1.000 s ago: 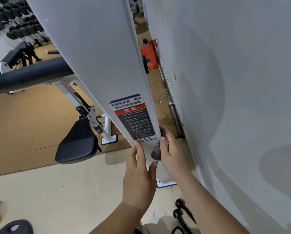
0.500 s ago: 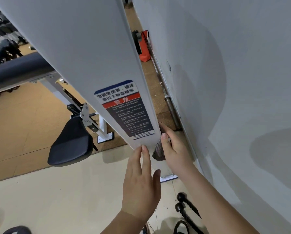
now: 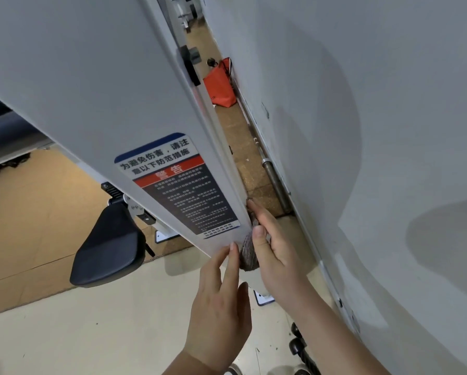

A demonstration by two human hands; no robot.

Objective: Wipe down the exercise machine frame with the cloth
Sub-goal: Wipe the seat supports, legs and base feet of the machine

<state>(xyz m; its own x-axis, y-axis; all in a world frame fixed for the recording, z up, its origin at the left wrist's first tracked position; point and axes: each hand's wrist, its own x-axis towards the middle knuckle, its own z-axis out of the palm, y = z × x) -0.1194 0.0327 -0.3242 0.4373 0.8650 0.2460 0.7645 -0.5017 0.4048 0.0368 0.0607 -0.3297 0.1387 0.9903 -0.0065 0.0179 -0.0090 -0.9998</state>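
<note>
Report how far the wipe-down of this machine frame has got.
Done: cannot tell; the white machine frame panel shows no wipe marks. In hand: the right hand presses a bunched brownish cloth against the panel's edge beside the warning sticker, while the left hand rests fingertips on the panel's face. Left: likely the panel above and the black padded seat.

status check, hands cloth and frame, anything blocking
Right hand pressing cloth on frame edge. Left hand open, fingertips on panel. Wall close right; no blockage seen.

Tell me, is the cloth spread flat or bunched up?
Bunched up: the cloth is a wad in the right hand, pressed against the frame edge.
</note>
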